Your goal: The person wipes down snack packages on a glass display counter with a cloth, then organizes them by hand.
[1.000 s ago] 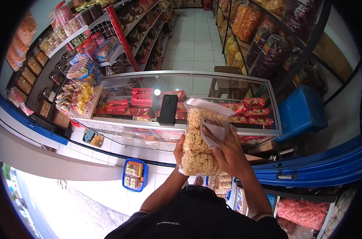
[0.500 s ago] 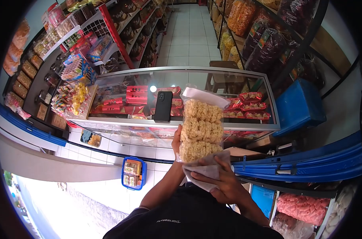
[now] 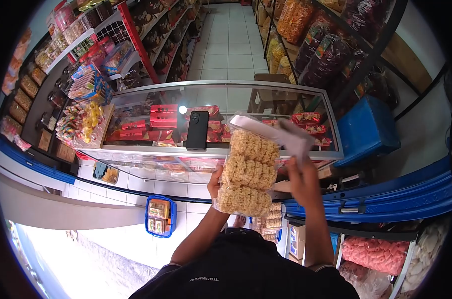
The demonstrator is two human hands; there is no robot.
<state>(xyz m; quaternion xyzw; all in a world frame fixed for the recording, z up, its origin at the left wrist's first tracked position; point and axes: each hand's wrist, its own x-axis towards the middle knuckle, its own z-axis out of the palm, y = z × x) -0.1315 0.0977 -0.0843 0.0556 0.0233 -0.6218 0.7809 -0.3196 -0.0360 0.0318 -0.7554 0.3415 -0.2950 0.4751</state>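
Observation:
A clear plastic pack of pale, crinkly snack blocks (image 3: 250, 172) stands tilted in front of me, with a white label strip (image 3: 251, 125) across its top. Gripping its left edge is my left hand (image 3: 215, 183), its fingers partly behind the pack. My right hand (image 3: 302, 180) holds a greyish cloth (image 3: 296, 140) at the pack's upper right corner; hand and cloth are smeared by motion. Behind the pack, a black phone (image 3: 197, 130) lies on the glass display case (image 3: 226, 84).
Red packets (image 3: 164, 117) fill the display case. Lollipops (image 3: 79, 119) stand at its left end. A blue plastic container (image 3: 368, 132) is on the right. Below, a blue basket (image 3: 160, 217) holds packaged goods, and more snack packs (image 3: 270, 222) sit near my body.
My right hand has swept the cloth from the pack's bottom up to its top right corner. The pack has come slightly lower, still in my left hand.

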